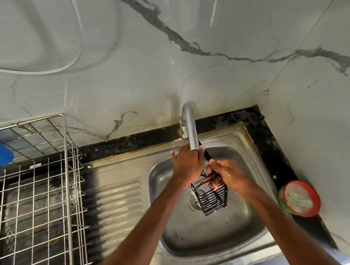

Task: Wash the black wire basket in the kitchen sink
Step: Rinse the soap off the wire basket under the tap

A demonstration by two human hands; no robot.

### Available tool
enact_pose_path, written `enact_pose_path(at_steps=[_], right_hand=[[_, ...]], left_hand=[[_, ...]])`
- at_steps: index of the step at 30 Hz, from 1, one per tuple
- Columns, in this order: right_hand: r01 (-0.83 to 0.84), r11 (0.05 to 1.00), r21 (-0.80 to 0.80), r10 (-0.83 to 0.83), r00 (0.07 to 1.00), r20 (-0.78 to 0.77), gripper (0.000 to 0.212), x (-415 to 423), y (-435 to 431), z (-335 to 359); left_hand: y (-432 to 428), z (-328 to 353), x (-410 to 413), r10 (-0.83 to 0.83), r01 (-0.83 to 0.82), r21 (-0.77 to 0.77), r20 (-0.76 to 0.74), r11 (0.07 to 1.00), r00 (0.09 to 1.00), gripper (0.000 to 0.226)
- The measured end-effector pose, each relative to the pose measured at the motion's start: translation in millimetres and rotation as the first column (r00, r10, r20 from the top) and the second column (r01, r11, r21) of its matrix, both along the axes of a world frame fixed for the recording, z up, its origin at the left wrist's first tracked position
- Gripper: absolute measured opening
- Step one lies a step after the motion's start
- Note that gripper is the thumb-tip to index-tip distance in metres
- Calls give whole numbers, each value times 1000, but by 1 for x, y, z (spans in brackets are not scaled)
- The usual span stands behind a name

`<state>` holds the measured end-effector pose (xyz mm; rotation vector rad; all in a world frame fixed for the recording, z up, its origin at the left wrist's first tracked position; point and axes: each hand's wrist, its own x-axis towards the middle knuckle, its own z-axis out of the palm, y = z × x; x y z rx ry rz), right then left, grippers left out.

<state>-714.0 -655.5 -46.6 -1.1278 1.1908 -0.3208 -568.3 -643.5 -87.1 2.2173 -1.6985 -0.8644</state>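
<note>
The left hand (188, 166) grips the black wire basket (212, 198) by its top, so it hangs under the tap (190, 127) over the sink (209, 241). The right hand (229, 175) curls its fingers round the wires, probably to scrub.

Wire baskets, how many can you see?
2. The black wire basket is gripped over the sink by the left hand and right hand; the big silver basket stands to its left.
</note>
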Motion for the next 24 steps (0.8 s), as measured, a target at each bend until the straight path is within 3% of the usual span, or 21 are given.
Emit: enact_pose_path(at_steps=[3,9,14,24], right_hand=[[-2,1000,12,2,1000,3,37,8,3,0],[84,996,34,-85,996,34,34,3,4,1],[151,986,77,-156,985,75,32,-3,3,0],[356,916,186,-377,922,89,31,15,-3,2]], left_hand=[[-5,-1,5,-33,32,46,38,998,999,48],[-22,-1,30,205,-173,127,-314,977,927,38],[-15,-10,32,350,-313,156,-400,937,847,47],[37,-14,11,171,-190,13,-493,982,853,57]])
